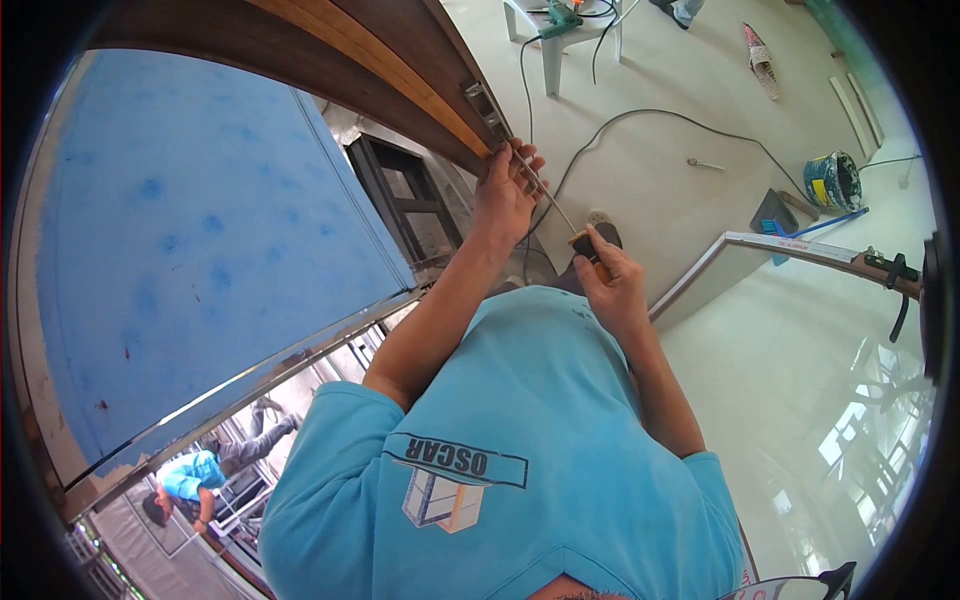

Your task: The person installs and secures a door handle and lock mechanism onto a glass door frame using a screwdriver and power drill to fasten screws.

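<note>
1. Nearest lay the person's light-blue shirt [520,370], with both forearms stretched forward from its short sleeves.
2. The right grip [615,285] was closed around the dark and yellow handle of a screwdriver [557,208], thumb laid along it.
3. The screwdriver sat between the two hands, its long shaft slanting up and leftward to the brown door edge.
4. The left grip [507,195] was partly curled beside that edge, with the shaft passing across its fingers; whether they pinched it, I could not tell.
5. Just beyond the left fingertips, a metal lock fitting [487,110] was set into the brown door edge [425,60]. Whether the screwdriver's tip touched it could not be made out.
6. Left of the arms spread a blue panel [220,240] with darker spots.
7. A dark cord [690,115] curved over the pale floor [665,170] ahead.
8. Farther right stood a paint-stained bucket [833,180], a dustpan [773,213] near it.
9. At the top, a white bench [552,65] carried a green drill [560,20].
10. Beyond the panel, at lower left, a co-worker [195,475] in blue bent over metal frames.
</note>
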The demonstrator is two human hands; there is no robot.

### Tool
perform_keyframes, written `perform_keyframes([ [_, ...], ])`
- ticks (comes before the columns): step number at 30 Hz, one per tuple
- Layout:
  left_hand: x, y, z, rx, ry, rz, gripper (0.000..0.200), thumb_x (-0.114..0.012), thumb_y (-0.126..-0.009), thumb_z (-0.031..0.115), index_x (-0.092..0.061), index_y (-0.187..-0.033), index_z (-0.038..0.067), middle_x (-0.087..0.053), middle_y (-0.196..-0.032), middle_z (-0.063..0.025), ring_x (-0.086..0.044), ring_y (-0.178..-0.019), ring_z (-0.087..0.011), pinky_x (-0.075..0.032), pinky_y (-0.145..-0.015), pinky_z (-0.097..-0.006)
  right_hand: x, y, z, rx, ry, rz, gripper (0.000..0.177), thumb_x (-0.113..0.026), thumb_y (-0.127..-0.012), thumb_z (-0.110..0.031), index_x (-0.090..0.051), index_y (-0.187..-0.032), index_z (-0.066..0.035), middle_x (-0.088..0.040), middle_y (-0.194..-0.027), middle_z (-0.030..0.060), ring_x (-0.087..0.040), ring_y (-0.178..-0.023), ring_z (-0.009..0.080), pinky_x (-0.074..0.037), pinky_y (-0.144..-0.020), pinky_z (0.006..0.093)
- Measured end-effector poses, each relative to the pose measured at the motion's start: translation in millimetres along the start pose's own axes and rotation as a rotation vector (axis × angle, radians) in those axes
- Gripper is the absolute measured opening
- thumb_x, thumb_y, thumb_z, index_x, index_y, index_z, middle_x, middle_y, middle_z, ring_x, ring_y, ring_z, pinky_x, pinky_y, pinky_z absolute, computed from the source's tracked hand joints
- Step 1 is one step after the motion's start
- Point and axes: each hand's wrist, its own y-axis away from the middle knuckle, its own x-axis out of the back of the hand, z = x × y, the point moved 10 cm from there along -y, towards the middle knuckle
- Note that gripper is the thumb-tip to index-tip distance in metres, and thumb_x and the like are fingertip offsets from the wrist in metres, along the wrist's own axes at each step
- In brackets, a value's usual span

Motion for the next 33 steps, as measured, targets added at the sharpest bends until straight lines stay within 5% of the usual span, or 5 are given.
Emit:
perform_keyframes([
  [13,-5.2,0.6,-3.3,0.041,0.122,0.024,0.012,-0.057,-0.1,0.032,-0.06,-0.106,0.022,-0.065,-0.099,0.0072,-0.059,-0.098,-0.0109,-0.046,-0.091,-0.0458,-13.2,6.3,35.0,-0.277,-0.258,-0.081,0.037,-0.064,-0.092,-0.014,-0.062,-0.126,0.002,-0.067,-0.085,0.0114,-0.056,-0.057,0.0117,-0.045,-0.053,0.0233],
  [22,-10.3,-12.7,-1.2,0.066,0.382,-0.08,0.011,-0.057,-0.099,0.02,-0.059,-0.102,0.009,-0.066,-0.093,-0.0035,-0.063,-0.078,-0.0097,-0.053,-0.095,-0.0435,-71.5,29.5,25.4,-0.814,-1.77,-0.539,0.036,-0.06,-0.095,-0.016,-0.057,-0.129,-0.003,-0.063,-0.084,0.006,-0.054,-0.053,0.0112,-0.039,-0.04,0.0238],
  [24,-13.4,-12.7,-0.1,0.076,0.402,-0.061,0.011,-0.057,-0.099,0.018,-0.059,-0.102,0.007,-0.066,-0.092,-0.0051,-0.063,-0.078,-0.0104,-0.054,-0.095,-0.0434,-15.5,7.1,29.6,-0.231,-0.417,-0.073,0.037,-0.062,-0.093,-0.012,-0.058,-0.128,-0.002,-0.065,-0.086,0.0087,-0.058,-0.059,0.0139,-0.047,-0.049,0.0285],
  [31,-13.1,-9.7,2.0,0.024,0.39,-0.047,0.013,-0.059,-0.098,0.021,-0.061,-0.103,0.009,-0.068,-0.096,-0.0025,-0.063,-0.077,-0.0092,-0.053,-0.094,-0.0429,9.3,1.3,-10.5,0.217,0.225,0.132,0.034,-0.063,-0.094,-0.014,-0.058,-0.124,0.001,-0.065,-0.085,0.0077,-0.06,-0.061,0.0127,-0.049,-0.053,0.0292],
  [33,-15.0,-9.6,-0.4,0.043,0.36,-0.03,0.013,-0.06,-0.097,0.022,-0.061,-0.103,0.01,-0.069,-0.098,-0.0014,-0.064,-0.078,-0.0091,-0.053,-0.092,-0.0419,-42.8,21.3,52.5,-0.733,-1.274,-0.308,0.031,-0.062,-0.096,-0.018,-0.059,-0.121,0.001,-0.064,-0.085,0.0068,-0.059,-0.059,0.0124,-0.047,-0.049,0.0279],
])
